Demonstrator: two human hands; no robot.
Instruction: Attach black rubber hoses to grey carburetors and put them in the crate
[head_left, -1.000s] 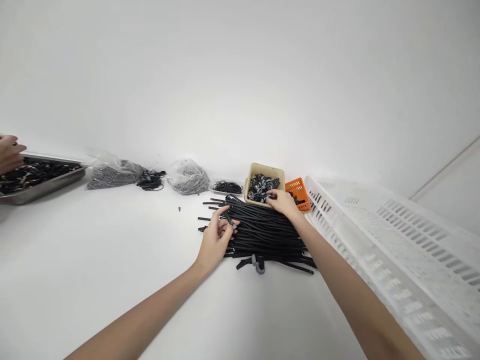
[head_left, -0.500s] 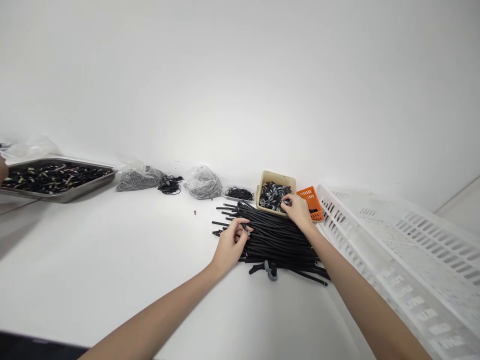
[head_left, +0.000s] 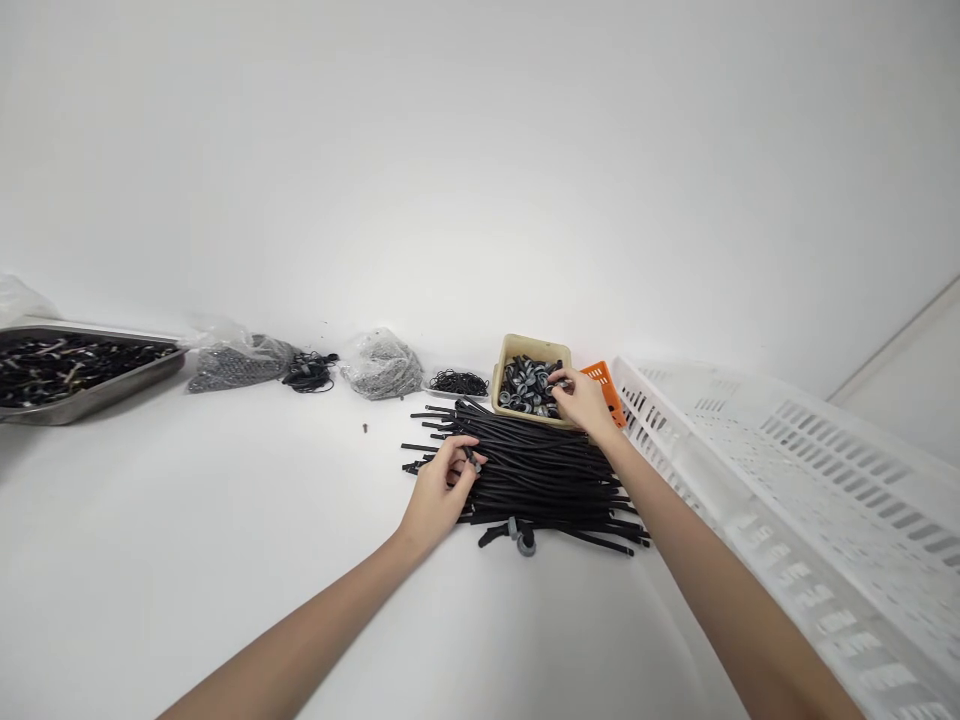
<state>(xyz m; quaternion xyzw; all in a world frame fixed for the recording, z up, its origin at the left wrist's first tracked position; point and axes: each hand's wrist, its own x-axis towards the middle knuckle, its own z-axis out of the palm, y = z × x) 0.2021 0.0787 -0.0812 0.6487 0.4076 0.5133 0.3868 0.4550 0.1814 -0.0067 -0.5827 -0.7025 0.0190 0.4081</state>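
Note:
My left hand point(head_left: 444, 488) is closed, pinching a small black-and-grey fitting point(head_left: 472, 459) between thumb and fingers. It hovers by the left part of a pile of black rubber tubes point(head_left: 540, 470). My right hand point(head_left: 583, 400) reaches over the right rim of a cream plastic box point(head_left: 499, 398) full of grey and black fittings point(head_left: 529, 382). Its fingertips are pinched at the pieces there; which piece lies between them I cannot make out. In front of the tubes lies a black piece with grey rings point(head_left: 525, 541).
Beside the box stand an orange basket point(head_left: 609, 392) and a large white crate point(head_left: 750, 480). Along the wall sit a small tray of black rings point(head_left: 457, 383), clear bags point(head_left: 382, 365) point(head_left: 244, 362), a black cord bundle point(head_left: 310, 372) and a metal tray point(head_left: 142, 378) of dark parts.
The view has swung right, so everything sits farther left. My right fingertips have shifted slightly within the box. My left hand keeps its fitting. Another person's hand at the left edge is out of view.

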